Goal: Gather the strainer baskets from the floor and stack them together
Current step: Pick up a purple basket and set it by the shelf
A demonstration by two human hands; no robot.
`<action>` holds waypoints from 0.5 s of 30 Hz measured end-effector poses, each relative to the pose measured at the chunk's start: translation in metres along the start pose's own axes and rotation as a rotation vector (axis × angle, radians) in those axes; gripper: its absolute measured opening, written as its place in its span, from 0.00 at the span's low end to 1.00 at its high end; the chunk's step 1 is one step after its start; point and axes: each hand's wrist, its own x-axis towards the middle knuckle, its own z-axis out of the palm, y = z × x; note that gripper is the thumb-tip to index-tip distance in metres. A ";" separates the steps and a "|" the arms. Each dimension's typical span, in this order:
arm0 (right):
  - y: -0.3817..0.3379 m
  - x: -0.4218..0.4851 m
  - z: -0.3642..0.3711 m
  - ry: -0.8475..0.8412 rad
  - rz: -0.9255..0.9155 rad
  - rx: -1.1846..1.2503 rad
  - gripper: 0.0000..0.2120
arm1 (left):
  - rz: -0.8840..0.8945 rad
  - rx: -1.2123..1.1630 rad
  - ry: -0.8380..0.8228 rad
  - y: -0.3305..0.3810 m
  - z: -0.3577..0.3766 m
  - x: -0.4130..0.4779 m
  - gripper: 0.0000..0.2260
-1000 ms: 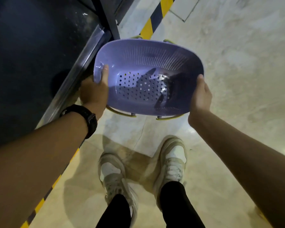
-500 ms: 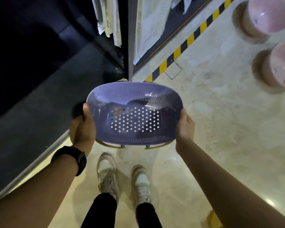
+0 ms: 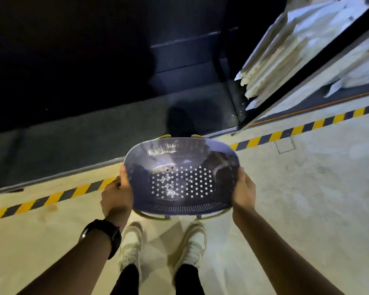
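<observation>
- We've got the purple strainer basket [image 3: 181,177] mid-frame, held above the floor [image 3: 307,199], over our shoes [image 3: 132,248].
- Our left hand [image 3: 116,196] has its grip curled round the left rim, thumb inside.
- Our right hand [image 3: 243,192] has its grip clamped on the right rim.

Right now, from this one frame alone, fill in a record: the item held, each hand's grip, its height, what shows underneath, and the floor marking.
Item: purple strainer basket, open side up, holed base visible
Left grip: left hand grips its left rim, thumb over the edge
Right grip: right hand grips its right rim
Height: held off the floor, above white shoes
Underneath: yellow-green edge shows; second basket or not, cannot tell
Floor marking: yellow-and-black striped tape
</observation>
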 end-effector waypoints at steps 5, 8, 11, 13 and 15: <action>0.018 -0.038 0.075 -0.097 -0.051 -0.084 0.20 | -0.105 0.027 0.039 -0.073 -0.044 0.042 0.23; 0.041 -0.061 0.123 -0.141 -0.050 -0.115 0.19 | -0.164 -0.045 0.036 -0.120 -0.068 0.068 0.30; 0.076 -0.078 0.166 -0.189 -0.057 -0.159 0.16 | -0.181 -0.087 0.024 -0.164 -0.085 0.096 0.33; 0.097 -0.078 0.193 -0.197 -0.046 -0.187 0.15 | -0.200 -0.118 0.017 -0.185 -0.088 0.118 0.33; 0.114 -0.072 0.219 -0.167 -0.037 -0.220 0.15 | -0.234 -0.135 0.002 -0.200 -0.085 0.137 0.31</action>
